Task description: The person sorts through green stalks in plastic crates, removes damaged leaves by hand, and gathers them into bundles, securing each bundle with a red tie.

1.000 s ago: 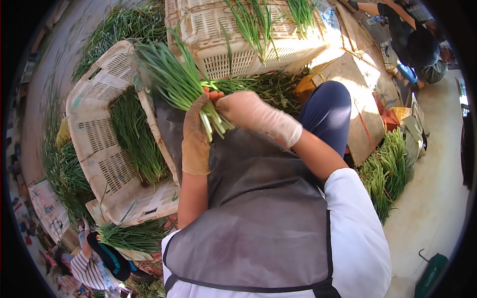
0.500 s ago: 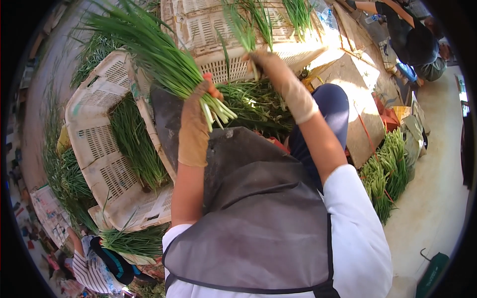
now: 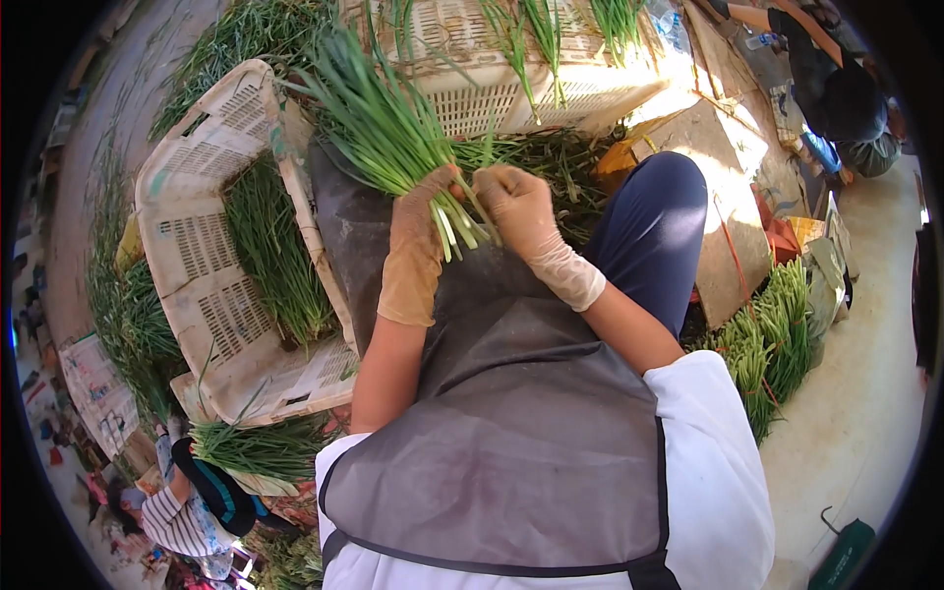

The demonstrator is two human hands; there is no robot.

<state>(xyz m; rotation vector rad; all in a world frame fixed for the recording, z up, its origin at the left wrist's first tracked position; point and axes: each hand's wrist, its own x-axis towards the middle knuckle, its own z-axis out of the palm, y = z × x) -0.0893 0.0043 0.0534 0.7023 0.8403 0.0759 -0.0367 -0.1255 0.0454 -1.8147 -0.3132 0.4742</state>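
My gloved left hand (image 3: 417, 228) is closed around a bunch of garlic chives (image 3: 379, 123). The leaves fan up and away to the left, and the pale stem ends stick out below the fist. Right beside it, my gloved right hand (image 3: 518, 208) pinches a thin chive stalk (image 3: 478, 208) against the side of the bunch. Behind the hands stands an upturned white plastic crate (image 3: 482, 98) with loose chives (image 3: 536, 44) lying on it. More chives (image 3: 270, 251) fill part of the open white crate (image 3: 162, 221) at my left.
Green leaf scraps (image 3: 556, 162) lie between my knees and the upturned crate. Tied green bundles (image 3: 772, 339) sit by cardboard (image 3: 708, 241) at the right. One person (image 3: 187, 521) is at lower left, another (image 3: 836, 93) at upper right. A dark green umbrella (image 3: 844, 556) lies lower right.
My right hand has come back from the upturned crate to the bunch, bringing chive stalks. My left hand has shifted right with the bunch, which now stands more upright.
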